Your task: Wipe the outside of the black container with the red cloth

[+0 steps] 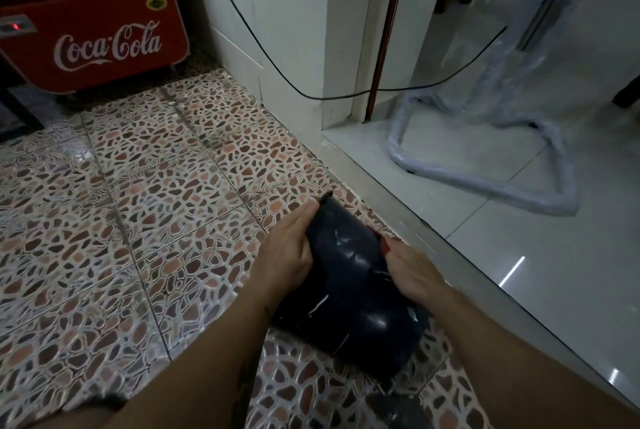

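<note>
The black container (349,286) lies on its side on the patterned tile floor, shiny and marked with white scuffs. My left hand (289,248) grips its far rim on the left side. Pressed against the container's right side is my right hand (410,269), closed on the red cloth (385,244). Only a small red edge of the cloth shows above the fingers; the rest is hidden under the hand.
A red Coca-Cola cooler (93,37) stands at the back left. A white wall corner (294,47) with a hanging black cable (277,65) is ahead. To the right, a raised step (433,238) leads to white tiles with a plastic-wrapped metal frame (485,179).
</note>
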A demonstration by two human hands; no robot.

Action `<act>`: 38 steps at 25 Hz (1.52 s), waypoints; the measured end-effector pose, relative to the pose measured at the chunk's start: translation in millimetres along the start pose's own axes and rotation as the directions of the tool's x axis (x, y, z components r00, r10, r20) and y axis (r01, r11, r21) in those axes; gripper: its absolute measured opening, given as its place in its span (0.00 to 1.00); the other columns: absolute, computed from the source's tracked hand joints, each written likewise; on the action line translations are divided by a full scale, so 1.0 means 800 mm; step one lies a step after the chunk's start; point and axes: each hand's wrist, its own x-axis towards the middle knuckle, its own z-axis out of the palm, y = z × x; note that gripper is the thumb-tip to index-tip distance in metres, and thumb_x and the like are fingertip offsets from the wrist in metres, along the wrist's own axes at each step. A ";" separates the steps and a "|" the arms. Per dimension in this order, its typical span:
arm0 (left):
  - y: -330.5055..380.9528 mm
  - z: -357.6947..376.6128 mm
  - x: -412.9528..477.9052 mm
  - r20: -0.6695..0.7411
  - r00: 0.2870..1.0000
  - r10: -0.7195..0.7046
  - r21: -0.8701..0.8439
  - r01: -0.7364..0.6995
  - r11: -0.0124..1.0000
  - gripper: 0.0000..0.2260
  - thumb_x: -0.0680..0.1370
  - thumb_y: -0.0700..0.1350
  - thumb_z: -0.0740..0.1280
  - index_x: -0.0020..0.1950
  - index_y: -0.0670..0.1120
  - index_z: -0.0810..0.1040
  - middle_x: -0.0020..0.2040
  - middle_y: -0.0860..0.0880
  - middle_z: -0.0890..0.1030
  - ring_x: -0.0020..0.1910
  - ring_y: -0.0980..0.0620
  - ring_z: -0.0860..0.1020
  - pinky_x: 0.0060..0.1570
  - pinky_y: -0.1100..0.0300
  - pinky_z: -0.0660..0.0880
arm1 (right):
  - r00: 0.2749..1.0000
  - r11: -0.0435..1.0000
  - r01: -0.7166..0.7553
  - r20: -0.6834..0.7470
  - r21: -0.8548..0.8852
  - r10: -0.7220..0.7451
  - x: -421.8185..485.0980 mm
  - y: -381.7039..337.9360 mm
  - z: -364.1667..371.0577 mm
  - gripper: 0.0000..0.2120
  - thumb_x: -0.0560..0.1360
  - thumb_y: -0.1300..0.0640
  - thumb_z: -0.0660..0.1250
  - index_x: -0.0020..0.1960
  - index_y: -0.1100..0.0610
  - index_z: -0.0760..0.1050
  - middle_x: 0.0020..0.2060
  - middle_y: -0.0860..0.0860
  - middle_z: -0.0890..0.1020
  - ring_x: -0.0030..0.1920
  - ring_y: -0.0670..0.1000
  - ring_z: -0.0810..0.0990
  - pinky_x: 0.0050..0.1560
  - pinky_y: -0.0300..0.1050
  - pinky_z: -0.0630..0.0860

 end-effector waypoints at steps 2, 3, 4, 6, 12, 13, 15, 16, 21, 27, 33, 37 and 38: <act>-0.001 0.001 0.001 -0.012 1.000 -0.012 -0.031 0.012 0.999 0.25 0.78 0.41 0.55 0.76 0.49 0.67 0.74 0.47 0.72 0.72 0.50 0.69 0.72 0.59 0.61 | 1.000 0.994 -0.022 0.018 0.110 0.020 -0.001 -0.019 -0.011 0.20 0.80 0.49 0.47 0.63 0.52 0.72 0.69 0.56 0.75 0.60 0.55 0.72 0.63 0.53 0.69; -0.002 0.002 0.001 -0.016 1.000 -0.018 -0.036 0.018 0.999 0.25 0.78 0.39 0.56 0.76 0.48 0.68 0.73 0.47 0.72 0.71 0.50 0.70 0.72 0.62 0.60 | 0.999 0.990 0.038 0.026 0.139 -0.042 -0.006 -0.034 -0.010 0.20 0.80 0.49 0.48 0.64 0.53 0.72 0.70 0.56 0.74 0.64 0.55 0.72 0.67 0.53 0.67; -0.003 0.002 0.002 -0.018 1.000 -0.023 -0.042 0.022 0.999 0.25 0.77 0.37 0.57 0.75 0.47 0.69 0.73 0.47 0.73 0.71 0.50 0.70 0.71 0.64 0.59 | 0.991 0.983 0.109 0.055 0.145 -0.118 -0.015 -0.051 -0.008 0.21 0.81 0.51 0.49 0.70 0.54 0.70 0.75 0.55 0.69 0.71 0.55 0.68 0.73 0.51 0.62; -0.004 0.001 0.007 -0.016 0.999 -0.028 -0.077 0.026 0.997 0.26 0.76 0.33 0.58 0.74 0.46 0.70 0.72 0.46 0.74 0.70 0.49 0.71 0.71 0.66 0.59 | 0.965 0.961 0.251 0.040 0.119 -0.257 -0.036 -0.077 -0.002 0.26 0.81 0.58 0.54 0.79 0.56 0.62 0.81 0.52 0.59 0.79 0.52 0.56 0.77 0.43 0.49; 0.010 0.012 0.010 -0.050 0.998 -0.047 -0.150 0.039 0.988 0.22 0.79 0.36 0.59 0.72 0.45 0.73 0.69 0.47 0.76 0.68 0.50 0.72 0.65 0.76 0.56 | 0.954 0.962 0.272 -0.128 -0.004 -0.270 -0.030 -0.042 0.017 0.29 0.80 0.44 0.47 0.81 0.43 0.55 0.81 0.45 0.56 0.80 0.50 0.52 0.79 0.55 0.49; 0.012 0.013 0.010 -0.047 0.997 -0.059 -0.159 0.051 0.986 0.22 0.79 0.35 0.59 0.72 0.46 0.73 0.70 0.47 0.76 0.69 0.50 0.72 0.66 0.74 0.57 | 0.971 0.978 0.207 -0.122 0.013 -0.204 -0.023 -0.029 0.020 0.28 0.81 0.45 0.44 0.81 0.42 0.53 0.82 0.45 0.54 0.80 0.49 0.51 0.78 0.59 0.48; 0.015 0.011 0.011 -0.036 0.996 -0.084 -0.188 0.076 0.979 0.21 0.80 0.36 0.59 0.73 0.47 0.73 0.70 0.48 0.75 0.68 0.55 0.70 0.66 0.68 0.59 | 0.994 0.998 0.067 -0.084 0.016 -0.065 0.000 -0.002 0.015 0.27 0.82 0.46 0.43 0.80 0.41 0.55 0.81 0.45 0.58 0.80 0.51 0.56 0.77 0.63 0.51; 0.018 0.010 0.012 -0.030 0.995 -0.095 -0.199 0.087 0.976 0.21 0.80 0.36 0.58 0.72 0.47 0.73 0.70 0.49 0.76 0.66 0.58 0.70 0.66 0.67 0.59 | 0.999 1.000 -0.002 -0.050 0.030 0.003 0.011 0.008 0.007 0.27 0.80 0.45 0.44 0.78 0.40 0.60 0.79 0.47 0.64 0.77 0.53 0.62 0.76 0.63 0.56; 0.020 0.013 0.008 -0.069 0.990 -0.120 -0.218 0.103 0.971 0.21 0.80 0.34 0.58 0.71 0.46 0.74 0.68 0.47 0.77 0.65 0.54 0.73 0.67 0.66 0.63 | 0.999 0.995 -0.043 0.017 0.092 0.042 0.044 -0.056 -0.001 0.30 0.77 0.38 0.45 0.71 0.49 0.71 0.70 0.56 0.75 0.68 0.60 0.72 0.69 0.58 0.65; 0.014 0.014 0.013 -0.021 0.981 -0.191 -0.233 0.181 0.956 0.21 0.80 0.37 0.58 0.72 0.49 0.74 0.69 0.48 0.77 0.67 0.49 0.74 0.69 0.54 0.67 | 0.944 0.960 0.279 -0.176 -0.024 -0.278 -0.042 -0.016 0.038 0.29 0.83 0.43 0.49 0.82 0.48 0.50 0.82 0.50 0.52 0.81 0.51 0.48 0.80 0.54 0.45; 0.033 0.008 0.014 0.020 0.968 -0.249 -0.265 0.245 0.933 0.21 0.81 0.38 0.56 0.73 0.50 0.72 0.69 0.47 0.76 0.67 0.50 0.72 0.68 0.59 0.65 | 0.977 0.994 -0.056 -0.197 0.099 0.074 -0.023 0.040 0.014 0.24 0.82 0.48 0.47 0.73 0.53 0.68 0.70 0.56 0.75 0.68 0.57 0.72 0.72 0.57 0.65; 0.032 0.010 0.008 -0.014 0.953 -0.303 -0.263 0.288 0.921 0.21 0.80 0.37 0.56 0.73 0.48 0.73 0.68 0.46 0.77 0.65 0.49 0.74 0.63 0.62 0.66 | 0.965 0.976 0.216 -0.159 0.035 -0.208 -0.035 -0.053 0.043 0.30 0.81 0.45 0.47 0.82 0.48 0.52 0.82 0.50 0.53 0.81 0.53 0.49 0.80 0.56 0.42; 0.030 0.011 0.008 -0.023 0.950 -0.312 -0.255 0.296 0.920 0.22 0.80 0.37 0.57 0.73 0.48 0.73 0.67 0.46 0.77 0.64 0.48 0.74 0.63 0.61 0.67 | 0.942 0.953 0.303 -0.157 0.016 -0.297 -0.047 -0.063 0.053 0.30 0.80 0.46 0.47 0.82 0.46 0.49 0.82 0.48 0.49 0.81 0.51 0.44 0.79 0.53 0.37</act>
